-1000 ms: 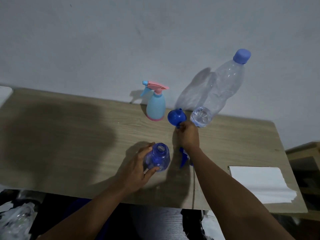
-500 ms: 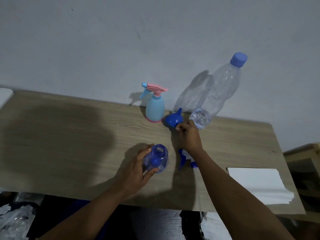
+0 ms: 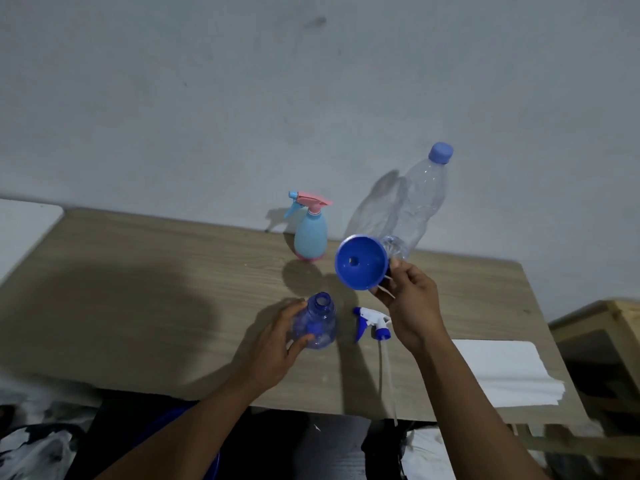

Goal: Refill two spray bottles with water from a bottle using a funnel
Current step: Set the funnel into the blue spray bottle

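Head view: right hand point(image 3: 412, 306) is pinching the likely light, stiff funnel point(image 3: 362, 271) by its rim; left hand point(image 3: 273, 344) is gripping the spray bottle point(image 3: 318, 322) by its body.

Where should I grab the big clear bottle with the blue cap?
Probably put your grip round the middle of its body, coming from the right: the clear bottle stands upright by the wall, and the funnel in the right hand blocks its lower left.
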`<state>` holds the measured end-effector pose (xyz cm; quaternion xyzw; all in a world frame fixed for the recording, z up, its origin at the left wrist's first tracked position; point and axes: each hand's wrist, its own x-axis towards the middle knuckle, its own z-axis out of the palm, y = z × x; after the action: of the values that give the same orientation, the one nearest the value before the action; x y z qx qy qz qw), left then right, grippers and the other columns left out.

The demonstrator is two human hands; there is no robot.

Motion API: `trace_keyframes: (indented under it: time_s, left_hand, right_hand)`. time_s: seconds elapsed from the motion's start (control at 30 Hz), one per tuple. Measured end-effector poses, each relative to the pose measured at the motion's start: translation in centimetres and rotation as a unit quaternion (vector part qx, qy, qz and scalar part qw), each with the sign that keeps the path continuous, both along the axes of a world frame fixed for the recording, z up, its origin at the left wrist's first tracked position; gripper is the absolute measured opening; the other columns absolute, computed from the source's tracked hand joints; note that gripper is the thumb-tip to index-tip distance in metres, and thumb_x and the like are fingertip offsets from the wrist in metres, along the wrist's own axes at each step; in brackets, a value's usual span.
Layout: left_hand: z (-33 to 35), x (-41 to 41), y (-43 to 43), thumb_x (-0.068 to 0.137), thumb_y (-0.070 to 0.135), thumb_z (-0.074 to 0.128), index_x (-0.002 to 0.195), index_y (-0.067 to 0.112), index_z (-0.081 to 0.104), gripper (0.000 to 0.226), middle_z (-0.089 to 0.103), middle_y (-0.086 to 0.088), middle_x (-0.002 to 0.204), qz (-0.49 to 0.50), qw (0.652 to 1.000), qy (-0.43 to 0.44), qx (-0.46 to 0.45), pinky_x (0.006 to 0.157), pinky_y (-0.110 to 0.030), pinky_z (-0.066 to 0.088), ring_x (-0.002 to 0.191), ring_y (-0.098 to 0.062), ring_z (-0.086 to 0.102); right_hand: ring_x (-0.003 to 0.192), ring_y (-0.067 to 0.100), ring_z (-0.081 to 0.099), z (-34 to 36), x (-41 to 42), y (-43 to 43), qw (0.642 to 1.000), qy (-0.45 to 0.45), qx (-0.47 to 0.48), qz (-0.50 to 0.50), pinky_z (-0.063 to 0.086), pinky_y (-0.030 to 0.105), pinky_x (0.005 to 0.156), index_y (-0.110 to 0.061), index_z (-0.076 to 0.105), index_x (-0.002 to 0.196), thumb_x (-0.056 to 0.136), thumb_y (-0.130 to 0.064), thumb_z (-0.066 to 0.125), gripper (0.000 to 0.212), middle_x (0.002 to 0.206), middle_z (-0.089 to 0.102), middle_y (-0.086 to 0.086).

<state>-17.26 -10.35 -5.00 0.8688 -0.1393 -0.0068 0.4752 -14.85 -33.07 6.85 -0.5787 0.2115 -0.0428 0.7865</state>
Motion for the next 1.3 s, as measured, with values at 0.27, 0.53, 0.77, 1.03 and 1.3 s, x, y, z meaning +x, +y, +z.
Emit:
trace_keyframes:
  time_s: [0.27, 0.53, 0.77, 1.03, 1.3]
  left_hand:
    - [1.9, -1.2, 0.3, 0.090, 0.017, 0.070, 0.135, 0.015, 0.053, 0.049, 0.054, 0.014, 0.124, 0.017, 1.000, -0.012, 0.005, 0.088, 0.003, 0.035, 0.109, 0.013, 0.049]
    - [2.6, -2.3, 1.1, 0.093, 0.020, 0.066, 0.142, 0.017, 0.047, 0.052, 0.042, 0.035, 0.124, -0.003, 1.000, 0.020, 0.002, 0.082, 0.001, 0.039, 0.110, 0.026, 0.045]
    - [4.5, -2.1, 1.1, 0.076, 0.056, 0.071, 0.143, 0.044, 0.034, 0.078, 0.045, 0.027, 0.143, 0.053, 0.994, 0.028, -0.097, 0.099, -0.030, 0.046, 0.129, 0.002, 0.047]
    - [8.6, -0.2, -0.9, 0.067, 0.053, 0.084, 0.133, 0.056, 0.036, 0.081, 0.052, 0.030, 0.131, 0.033, 0.997, -0.002, -0.070, 0.101, -0.027, 0.047, 0.122, 0.003, 0.051]
    - [8.8, -0.2, -1.3, 0.072, 0.040, 0.085, 0.131, 0.039, 0.049, 0.069, 0.059, 0.023, 0.120, 0.065, 0.996, -0.007, -0.061, 0.098, -0.031, 0.051, 0.111, 0.005, 0.055]
  right_hand:
    - [0.066, 0.020, 0.059, 2.4, -1.8, 1.0, 0.983, 0.120, 0.120, 0.064, 0.055, 0.032, 0.065, -0.005, 0.068, 0.101, 0.102, -0.013, 0.050, 0.019, 0.077, 0.071, 0.008]
    - [0.065, 0.022, 0.058, 1.7, -2.6, 1.7, 0.978, 0.156, 0.110, 0.081, 0.057, 0.032, 0.060, -0.004, 0.065, 0.096, 0.101, -0.010, 0.049, 0.018, 0.073, 0.070, 0.010]
    - [0.059, 0.020, 0.061, 1.1, -3.2, 2.6, 0.983, 0.143, 0.069, 0.089, 0.054, 0.033, 0.059, 0.002, 0.064, 0.104, 0.101, -0.008, 0.050, 0.017, 0.071, 0.067, 0.011]
    - [0.060, 0.021, 0.061, 1.0, -3.4, 2.3, 0.986, 0.131, 0.038, 0.091, 0.054, 0.034, 0.057, 0.006, 0.065, 0.105, 0.097, -0.008, 0.058, 0.017, 0.076, 0.066, 0.014]
    - [0.062, 0.019, 0.061, 0.7, -3.0, 2.2, 0.986, 0.115, 0.033, 0.116, 0.055, 0.034, 0.060, 0.001, 0.067, 0.098, 0.098, -0.011, 0.058, 0.015, 0.077, 0.065, 0.014]
